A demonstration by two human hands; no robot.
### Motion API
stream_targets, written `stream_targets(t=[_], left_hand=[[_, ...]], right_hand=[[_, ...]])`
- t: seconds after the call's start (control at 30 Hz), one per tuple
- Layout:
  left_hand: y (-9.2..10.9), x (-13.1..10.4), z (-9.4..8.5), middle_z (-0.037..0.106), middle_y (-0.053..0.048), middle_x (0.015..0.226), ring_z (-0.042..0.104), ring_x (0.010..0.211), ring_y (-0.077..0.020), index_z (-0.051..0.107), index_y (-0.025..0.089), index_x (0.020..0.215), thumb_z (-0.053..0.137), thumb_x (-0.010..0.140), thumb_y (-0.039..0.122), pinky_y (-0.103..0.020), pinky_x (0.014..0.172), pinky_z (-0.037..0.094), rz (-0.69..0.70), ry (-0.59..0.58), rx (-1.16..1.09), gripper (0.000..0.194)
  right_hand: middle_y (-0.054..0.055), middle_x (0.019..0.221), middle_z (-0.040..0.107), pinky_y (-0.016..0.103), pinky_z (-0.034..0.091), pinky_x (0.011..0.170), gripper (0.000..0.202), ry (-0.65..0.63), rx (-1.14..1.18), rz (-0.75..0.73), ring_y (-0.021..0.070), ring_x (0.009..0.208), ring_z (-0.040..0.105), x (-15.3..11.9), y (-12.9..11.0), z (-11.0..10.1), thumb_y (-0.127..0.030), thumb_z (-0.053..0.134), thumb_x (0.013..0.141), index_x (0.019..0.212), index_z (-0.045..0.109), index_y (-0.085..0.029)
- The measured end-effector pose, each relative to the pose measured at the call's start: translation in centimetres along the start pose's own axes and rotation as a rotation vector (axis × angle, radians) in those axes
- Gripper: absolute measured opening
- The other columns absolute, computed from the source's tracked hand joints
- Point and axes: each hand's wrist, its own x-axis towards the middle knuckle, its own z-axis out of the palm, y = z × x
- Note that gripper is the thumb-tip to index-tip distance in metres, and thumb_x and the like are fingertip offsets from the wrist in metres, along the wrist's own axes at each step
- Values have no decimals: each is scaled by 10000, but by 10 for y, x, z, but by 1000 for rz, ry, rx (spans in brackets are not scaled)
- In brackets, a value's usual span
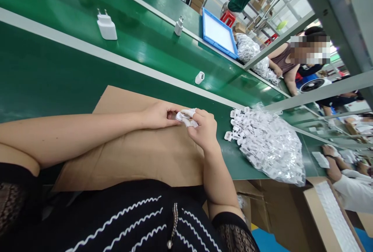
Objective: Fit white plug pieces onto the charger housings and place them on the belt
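Note:
Above a flat sheet of brown cardboard (pixel 140 158), my two hands meet at a small white plastic part (pixel 180 116), whose exact kind is hidden by the fingers. My left hand (pixel 159 115) pinches its left side. My right hand (pixel 204 127), with white covers on the thumb and a finger, closes on it from the right. To the right lies a clear plastic bag (pixel 271 147) full of small white plastic parts, several of them spilling from its mouth toward my right hand.
Beyond a pale rail (pixel 131 65), a large white plug charger (pixel 107 26), a smaller plug charger (pixel 178 26) and a white charger piece (pixel 199 77) sit on the green belt. A blue-rimmed tray (pixel 220 34) stands farther back. Co-workers sit at the right; an open carton (pixel 329 213) is below the bench.

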Motion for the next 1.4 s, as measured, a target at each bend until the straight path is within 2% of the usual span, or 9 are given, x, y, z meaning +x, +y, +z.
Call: stream_targets(t=[0.13,0.3,0.5,0.7,0.83,0.97,1.13,1.3,1.4], left_hand=[[0,-3,3,731,-17,863,565,653,-129,748,201,1151,703,927,432,-245,609,416,75,41,92,325],[-3,-10,12,698,-85,812,632,743,-208,704,165,926,491,1040,512,-311,674,457,210,170,540,423],[-2,-12,18,694,-162,774,656,711,-263,680,46,1194,292,1097,525,-339,579,450,221,143,945,624],[14,-8,27,686,-273,782,685,723,-352,603,-126,1313,254,1025,180,-389,531,460,79,-42,1162,546],[20,-5,29,679,-274,771,675,663,-358,647,-106,1240,294,930,85,-399,506,459,11,-34,1092,507],[19,-7,20,734,-227,928,716,810,-330,698,34,1197,441,989,272,-394,633,533,67,22,991,408],[11,-8,9,759,-108,1150,704,1006,-252,685,185,1278,599,958,410,-343,836,553,115,52,353,400],[9,2,6,778,-98,1073,702,914,-235,706,155,1237,706,871,502,-372,839,575,-117,177,-40,504],[17,3,3,770,-118,1131,711,1001,-257,689,144,1252,748,842,543,-405,896,586,-178,212,-224,575]], right_hand=[[44,894,721,295,382,661,191,-39,-60,24,198,855,635,1,-7,-3,-212,606,932,1003,781,-239],[61,952,723,309,348,624,155,-134,-94,110,221,875,642,4,-21,-9,-188,628,910,983,759,-231],[69,922,711,316,363,625,131,-192,-95,200,229,896,652,7,-36,-16,-152,617,915,888,730,-213],[68,895,717,321,333,580,167,-187,-118,244,216,804,649,10,-43,-19,-141,600,893,890,746,-222],[54,917,730,308,327,561,179,-201,-113,269,208,809,666,12,-47,-21,-129,612,864,907,750,-234],[66,913,754,301,378,595,188,-143,-84,252,224,851,688,10,-44,-17,-105,616,844,899,747,-228],[13,853,771,289,476,641,287,-63,283,380,200,741,676,6,-20,-13,-190,703,800,1066,774,-267],[48,1191,748,288,529,693,733,-29,465,298,142,698,630,6,-2,-9,-283,825,743,1444,611,-291],[41,1102,759,295,531,694,720,10,520,267,149,694,613,8,2,-7,-342,849,747,1431,632,-285]])
